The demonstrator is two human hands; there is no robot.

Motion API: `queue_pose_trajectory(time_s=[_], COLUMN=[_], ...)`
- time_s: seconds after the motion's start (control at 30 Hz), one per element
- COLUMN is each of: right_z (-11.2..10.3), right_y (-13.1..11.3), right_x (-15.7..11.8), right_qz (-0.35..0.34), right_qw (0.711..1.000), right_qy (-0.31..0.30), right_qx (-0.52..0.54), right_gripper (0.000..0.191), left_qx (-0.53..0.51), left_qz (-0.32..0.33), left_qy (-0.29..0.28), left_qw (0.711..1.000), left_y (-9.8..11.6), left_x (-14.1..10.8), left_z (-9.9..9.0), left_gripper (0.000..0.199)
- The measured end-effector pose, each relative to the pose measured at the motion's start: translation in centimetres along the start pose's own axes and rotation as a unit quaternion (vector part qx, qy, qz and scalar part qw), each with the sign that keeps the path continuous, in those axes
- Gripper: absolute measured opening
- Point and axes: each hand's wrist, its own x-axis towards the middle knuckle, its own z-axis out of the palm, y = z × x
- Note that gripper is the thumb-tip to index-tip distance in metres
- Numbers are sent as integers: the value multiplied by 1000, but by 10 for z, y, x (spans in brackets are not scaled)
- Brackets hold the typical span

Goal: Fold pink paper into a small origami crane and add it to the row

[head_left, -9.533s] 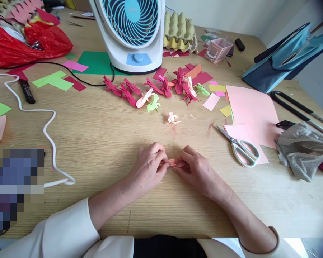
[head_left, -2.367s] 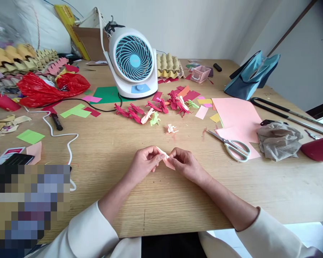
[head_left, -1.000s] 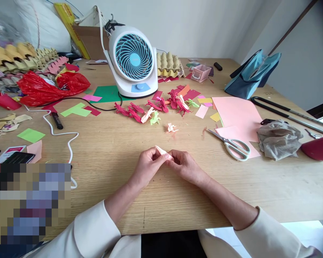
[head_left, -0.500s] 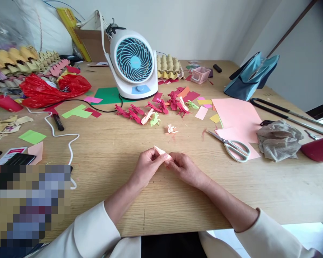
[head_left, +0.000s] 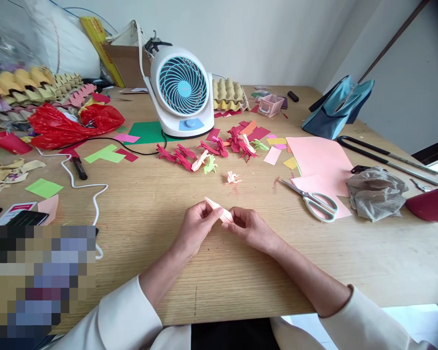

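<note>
Left hand (head_left: 194, 226) clamps the pale pink folded paper (head_left: 225, 214), thumb across its middle, fingers behind. Right hand (head_left: 254, 229) at the 4 o'clock end, thumb and index curled round it – can't tell if pinched. Long axis runs 10 to 4 o'clock, narrow point up past left thumb; paper sits between both hands over the table (head_left: 190, 291), left hand covering more of it.

Clock from the hands: small pale figure (head_left: 232, 178) nearest, 12 o'clock. White-handled scissors (head_left: 308, 195) at 3, partly on pink sheets (head_left: 319, 163) at 2. Group of folded figures (head_left: 182, 158), mostly crimson, spread 10 to 1.

Containers farther out: red plastic bag (head_left: 58, 126) at 10, something metallic in its folds; blue bag (head_left: 324, 119) at 2, contents hidden; pink basket (head_left: 269, 108) at 1, contents unclear. Fan (head_left: 184, 87) at 11, egg cartons (head_left: 228, 90) at 12 – just beside the fan.
</note>
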Motion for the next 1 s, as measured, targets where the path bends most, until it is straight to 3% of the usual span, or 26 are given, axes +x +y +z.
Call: queue_pose_trajectory(time_s=[0.23,0.67,1.0], right_z=[3,3,4], right_y=[0,0,4], right_x=[0,1,1], right_qz=[-6,-5,-32], right_qw=[1000,1000,999], right_qy=[17,19,32], right_qx=[-8,9,-17], right_gripper=[37,37,41], left_qx=[19,36,11], left_qz=[11,31,9], left_qy=[-24,-41,-55], left_qw=[999,998,998], left_y=[5,1,-2], left_x=[-3,-2,2], left_z=[4,0,-5], left_gripper=[27,23,33])
